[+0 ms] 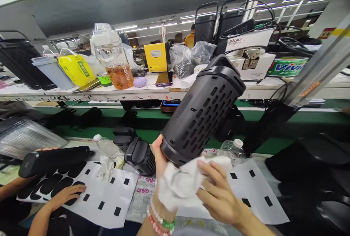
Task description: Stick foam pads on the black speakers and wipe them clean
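My left hand (158,157), with bead bracelets on its wrist, grips the lower end of a black perforated cylinder housing (202,112). The housing tilts up and to the right above the table. A crumpled white cloth (180,185) covers most of that hand and lies against the housing's lower rim. My right hand (218,194) holds the cloth from the right, its fingers pressed into it.
A second black housing (140,156) lies on the table beside two water bottles (106,145). White sticker sheets (104,196) with black squares cover the table. At the left, a co-worker's hand (65,195) rests on a sheet below a black tube (51,160). A cluttered shelf (153,91) stands beyond the green belt (153,126).
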The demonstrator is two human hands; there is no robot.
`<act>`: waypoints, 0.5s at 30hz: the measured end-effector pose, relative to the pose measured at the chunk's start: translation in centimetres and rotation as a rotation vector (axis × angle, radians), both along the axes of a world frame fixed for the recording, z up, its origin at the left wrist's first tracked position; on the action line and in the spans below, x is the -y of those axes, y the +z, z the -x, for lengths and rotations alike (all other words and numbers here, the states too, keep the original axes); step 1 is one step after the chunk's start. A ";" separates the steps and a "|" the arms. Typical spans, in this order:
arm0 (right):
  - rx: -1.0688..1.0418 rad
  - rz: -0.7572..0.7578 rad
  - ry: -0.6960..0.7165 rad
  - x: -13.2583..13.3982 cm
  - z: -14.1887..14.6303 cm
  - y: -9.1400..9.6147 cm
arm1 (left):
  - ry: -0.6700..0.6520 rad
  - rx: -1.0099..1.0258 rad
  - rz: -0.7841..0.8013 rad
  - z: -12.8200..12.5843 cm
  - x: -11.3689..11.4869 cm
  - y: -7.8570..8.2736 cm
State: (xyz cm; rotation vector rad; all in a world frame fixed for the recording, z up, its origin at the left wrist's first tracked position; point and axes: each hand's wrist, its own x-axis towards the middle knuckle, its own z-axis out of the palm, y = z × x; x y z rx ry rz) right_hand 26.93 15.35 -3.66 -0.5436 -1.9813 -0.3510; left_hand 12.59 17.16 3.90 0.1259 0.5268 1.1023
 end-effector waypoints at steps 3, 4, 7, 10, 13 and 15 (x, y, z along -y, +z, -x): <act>-0.077 0.270 -0.104 0.7 -4.1 -4.1 | 0.172 0.018 -0.002 0.1 -0.2 0.5; -0.120 0.437 -0.185 0.7 -5.3 -5.4 | 0.212 0.026 -0.028 0.1 -0.3 0.7; -0.213 1.000 -0.389 0.2 -7.4 -8.3 | 0.179 0.034 -0.058 0.1 -0.3 0.8; -0.385 1.339 -0.451 -0.2 -8.0 -9.6 | 0.156 0.017 -0.048 0.1 -0.3 0.6; -0.743 1.492 -0.423 -0.4 -8.3 -10.0 | 0.168 -0.021 -0.051 -0.3 -0.2 0.4; -1.041 1.593 -0.340 -0.2 -8.6 -10.5 | 0.182 -0.043 -0.059 -0.5 -0.1 0.3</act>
